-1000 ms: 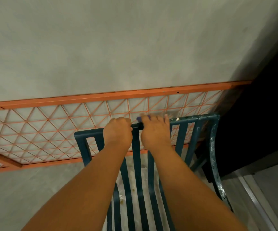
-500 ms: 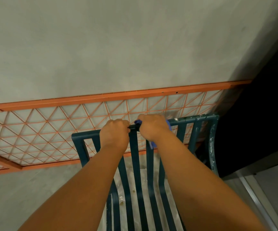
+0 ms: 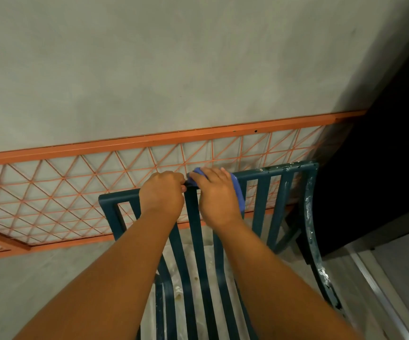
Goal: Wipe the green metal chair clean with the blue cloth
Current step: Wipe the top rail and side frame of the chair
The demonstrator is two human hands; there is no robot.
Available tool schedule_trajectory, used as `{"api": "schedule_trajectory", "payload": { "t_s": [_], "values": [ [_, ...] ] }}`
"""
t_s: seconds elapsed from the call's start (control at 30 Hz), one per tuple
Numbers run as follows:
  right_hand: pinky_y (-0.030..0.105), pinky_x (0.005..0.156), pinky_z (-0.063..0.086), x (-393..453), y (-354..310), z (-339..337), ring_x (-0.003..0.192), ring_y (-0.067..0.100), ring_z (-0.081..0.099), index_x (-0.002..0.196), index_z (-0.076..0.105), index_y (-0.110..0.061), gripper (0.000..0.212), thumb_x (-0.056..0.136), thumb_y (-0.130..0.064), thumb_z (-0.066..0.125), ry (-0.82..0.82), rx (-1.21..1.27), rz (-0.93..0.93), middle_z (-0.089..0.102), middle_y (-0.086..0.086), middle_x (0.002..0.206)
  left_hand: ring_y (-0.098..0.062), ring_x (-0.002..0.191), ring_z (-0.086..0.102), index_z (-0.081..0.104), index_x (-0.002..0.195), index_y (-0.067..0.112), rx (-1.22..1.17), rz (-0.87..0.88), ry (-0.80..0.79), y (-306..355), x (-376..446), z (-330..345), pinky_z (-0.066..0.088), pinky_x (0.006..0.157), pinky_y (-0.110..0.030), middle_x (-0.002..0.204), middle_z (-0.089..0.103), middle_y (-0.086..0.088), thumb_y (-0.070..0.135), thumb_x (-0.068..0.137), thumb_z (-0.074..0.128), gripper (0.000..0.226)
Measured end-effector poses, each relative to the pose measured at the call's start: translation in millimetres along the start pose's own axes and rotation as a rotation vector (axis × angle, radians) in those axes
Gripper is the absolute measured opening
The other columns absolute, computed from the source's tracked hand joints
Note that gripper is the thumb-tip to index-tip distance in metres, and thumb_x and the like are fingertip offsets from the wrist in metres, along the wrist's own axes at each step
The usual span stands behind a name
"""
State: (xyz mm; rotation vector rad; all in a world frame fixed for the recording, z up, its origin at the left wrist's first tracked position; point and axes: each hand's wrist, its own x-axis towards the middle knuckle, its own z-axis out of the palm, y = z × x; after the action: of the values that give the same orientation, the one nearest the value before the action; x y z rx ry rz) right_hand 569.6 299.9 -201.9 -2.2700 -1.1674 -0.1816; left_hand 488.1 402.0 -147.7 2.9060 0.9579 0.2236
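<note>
Green metal chair (image 3: 262,190): stiff, likely weighty, slatted back set just in front of orange mesh panel (image 3: 76,182); paint chipped, rough edges possible; best steadied at top rail. Left hand (image 3: 161,192): fingers curled round top rail, left of middle slat. Blue cloth (image 3: 236,190): soft, light, easily bunched; draped over top rail, right of middle slat. Right hand (image 3: 217,195): laid over cloth, cloth grasped against rail.
</note>
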Motion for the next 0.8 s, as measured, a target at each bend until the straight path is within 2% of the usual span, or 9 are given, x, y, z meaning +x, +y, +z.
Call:
{"api": "schedule_trajectory", "payload": {
  "t_s": [0.07,0.1,0.17,0.23,0.3,0.43,0.6,0.7,0.8],
  "values": [
    [0.045,0.11,0.031,-20,5,11,0.123,0.035,0.049,0.126,0.06,-0.014,0.061,0.067,0.0,0.071,0.092,-0.006,-0.036,0.058,0.014,0.129,-0.02,0.087,0.059,0.068,0.094,0.023,-0.002,0.001,0.003,-1,0,1,0.037,0.06,-0.029,0.091,0.066,0.0,0.026,0.096,0.052,0.017],
    [0.046,0.107,0.037,-24,10,15,0.124,0.035,0.048,0.126,0.06,-0.015,0.054,0.075,-0.002,0.066,0.139,0.003,-0.038,0.057,0.014,0.13,-0.02,0.086,0.059,0.069,0.093,0.023,-0.006,0.001,0.007,-1,0,1,0.038,0.059,-0.029,0.09,0.066,0.0,0.026,0.096,0.053,0.017],
    [0.044,0.092,0.048,-20,18,14,0.114,0.031,0.049,0.119,0.066,-0.017,0.04,0.082,-0.003,0.06,0.258,0.004,-0.049,0.062,0.013,0.118,-0.02,0.085,0.059,0.069,0.093,0.022,-0.009,0.003,0.009,-2,1,2,0.039,0.059,-0.029,0.088,0.066,0.0,0.025,0.096,0.053,0.016],
    [0.04,0.078,0.047,-13,20,11,0.102,0.027,0.046,0.111,0.07,-0.016,0.046,0.071,0.005,0.073,0.314,-0.007,-0.068,0.064,0.012,0.104,-0.021,0.085,0.059,0.069,0.094,0.022,-0.013,0.006,0.004,-2,1,3,0.04,0.06,-0.029,0.089,0.066,-0.001,0.024,0.096,0.053,0.016],
    [0.04,0.074,0.046,-12,14,12,0.098,0.026,0.044,0.109,0.071,-0.015,0.049,0.066,0.008,0.074,0.306,0.011,-0.068,0.065,0.011,0.101,-0.021,0.086,0.059,0.069,0.095,0.021,-0.007,0.009,0.002,-2,0,3,0.043,0.061,-0.03,0.09,0.066,-0.001,0.024,0.096,0.053,0.016],
    [0.044,0.079,0.051,-25,19,13,0.102,0.028,0.045,0.112,0.068,-0.011,0.039,0.077,-0.002,0.054,0.261,0.009,-0.133,0.063,0.013,0.108,-0.022,0.089,0.06,0.068,0.098,0.021,0.004,0.011,0.006,-1,-1,3,0.045,0.063,-0.032,0.092,0.066,-0.002,0.025,0.096,0.053,0.016],
    [0.04,0.086,0.042,-17,32,-7,0.104,0.03,0.048,0.108,0.069,-0.008,0.048,0.063,0.007,0.068,0.371,-0.046,0.172,0.065,0.012,0.108,-0.019,0.084,0.059,0.069,0.1,0.022,0.003,0.007,0.012,0,-1,3,0.042,0.058,-0.028,0.089,0.066,0.0,0.021,0.097,0.052,0.017],
    [0.04,0.086,0.039,5,10,-8,0.094,0.032,0.058,0.095,0.071,-0.013,0.037,0.064,-0.001,0.055,0.226,-0.041,0.216,0.068,0.007,0.096,-0.02,0.084,0.058,0.069,0.098,0.021,-0.002,0.0,0.02,0,-2,4,0.043,0.058,-0.029,0.087,0.065,-0.001,0.021,0.096,0.053,0.016],
    [0.036,0.092,0.033,7,-3,-1,0.097,0.029,0.058,0.102,0.069,-0.014,0.042,0.067,-0.007,0.046,0.043,0.003,0.067,0.068,0.006,0.098,-0.022,0.084,0.058,0.067,0.094,0.02,0.018,0.0,0.028,0,-3,3,0.042,0.059,-0.031,0.087,0.064,-0.002,0.022,0.095,0.055,0.013]
  ]
}}
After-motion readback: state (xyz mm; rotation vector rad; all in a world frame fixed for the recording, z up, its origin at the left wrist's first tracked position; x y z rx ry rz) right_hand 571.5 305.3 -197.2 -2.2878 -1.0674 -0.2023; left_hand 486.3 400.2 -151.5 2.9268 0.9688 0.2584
